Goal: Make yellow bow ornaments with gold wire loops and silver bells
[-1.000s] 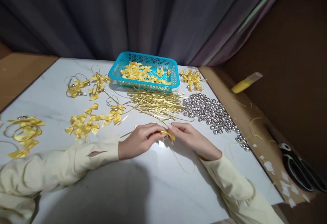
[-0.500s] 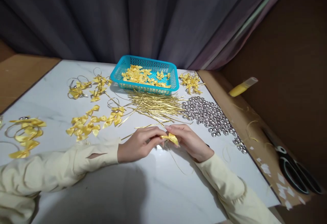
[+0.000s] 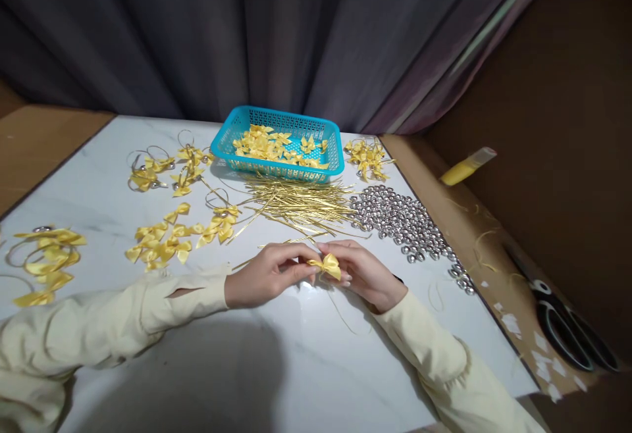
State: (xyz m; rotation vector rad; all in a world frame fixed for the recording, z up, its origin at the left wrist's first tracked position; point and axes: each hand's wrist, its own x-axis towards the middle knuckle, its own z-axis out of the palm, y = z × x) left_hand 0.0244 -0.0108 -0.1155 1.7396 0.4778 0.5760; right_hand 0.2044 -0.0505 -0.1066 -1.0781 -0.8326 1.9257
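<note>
Between my two hands is a yellow ribbon bow point(image 3: 328, 265), held up just above the white tabletop point(image 3: 316, 367). My left hand point(image 3: 269, 274) pinches the bow's left loop between thumb and fingers. From the other side, my right hand point(image 3: 369, 272) grips it with its fingers curled behind. A thin thread point(image 3: 342, 314) trails below the bow onto the table. Just beyond my fingers lies a heap of gold twist ties point(image 3: 301, 204). What sits behind the bow is hidden by my fingers.
A blue plastic basket point(image 3: 276, 164) with yellow bows stands at the back. Silver bells point(image 3: 399, 216) are spread on the right. Loose bows point(image 3: 162, 239) and tied bows point(image 3: 49, 255) lie left. Scissors point(image 3: 567, 328) and a yellow tube point(image 3: 467, 166) rest past the table's right edge.
The bow has turned a little, so its right loop now faces me more fully. Both hands keep hold of it in nearly the same spot.
</note>
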